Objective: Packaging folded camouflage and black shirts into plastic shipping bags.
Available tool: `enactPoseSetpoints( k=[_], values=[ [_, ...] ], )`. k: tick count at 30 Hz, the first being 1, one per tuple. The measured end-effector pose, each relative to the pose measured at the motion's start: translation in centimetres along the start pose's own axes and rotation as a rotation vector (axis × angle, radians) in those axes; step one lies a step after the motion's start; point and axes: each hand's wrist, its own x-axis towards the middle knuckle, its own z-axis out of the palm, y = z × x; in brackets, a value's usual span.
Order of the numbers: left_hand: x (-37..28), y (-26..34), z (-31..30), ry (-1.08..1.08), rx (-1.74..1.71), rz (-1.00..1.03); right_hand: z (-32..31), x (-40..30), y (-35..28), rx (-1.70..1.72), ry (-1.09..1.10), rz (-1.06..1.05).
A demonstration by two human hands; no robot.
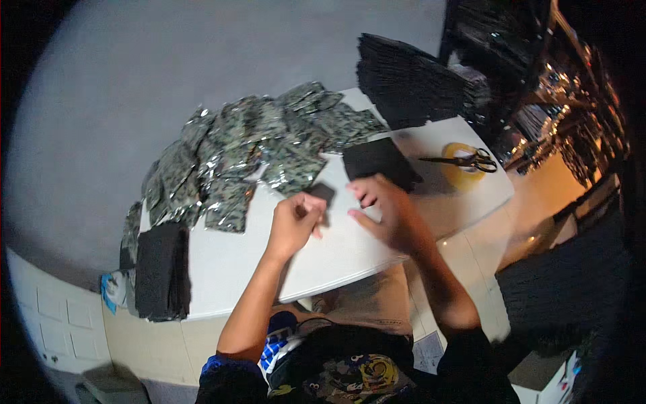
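Observation:
Over the middle of a white table point(217, 272) is my left hand point(298, 219), its fingers curled together; whether something small is between them cannot be told. A small dark patch, perhaps a shadow or a piece of cloth, shows just behind its fingertips. My right hand point(376, 209), slightly blurred, is to the right with thumb and fingers apart and nothing seen between them. Just beyond it lies a folded black cloth point(378, 159). Camouflage-patterned cloth items in clear plastic packets point(242, 146) are heaped along the table's far side.
Black-handled scissors point(469, 160) rest on a roll of yellowish tape point(454, 177) at the right. A folded black cloth stack point(161, 272) stands at the left edge, and a tall black stack point(409, 81) at the back right. Shiny dark packets point(545, 116) are piled beyond the table's right end.

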Motion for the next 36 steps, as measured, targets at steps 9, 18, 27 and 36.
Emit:
enactPoseSetpoints(
  k=[9,18,27,36],
  values=[
    [-9.4,-4.6,-13.7,0.494,0.122,0.073,16.6,2.5,-2.7,0.271,-0.460,0.156],
    [-10.7,-4.6,-15.6,0.544,-0.142,0.024,26.5,9.8,-2.6,0.451,-0.367,0.753],
    [-10.0,-4.2,-14.8,0.464,-0.141,0.015,29.5,13.6,5.6,0.216,-0.119,0.460],
    [-11.6,-4.5,-16.4,0.608,-0.138,0.050,17.1,8.9,-10.3,0.004,0.021,-0.310]
  ],
)
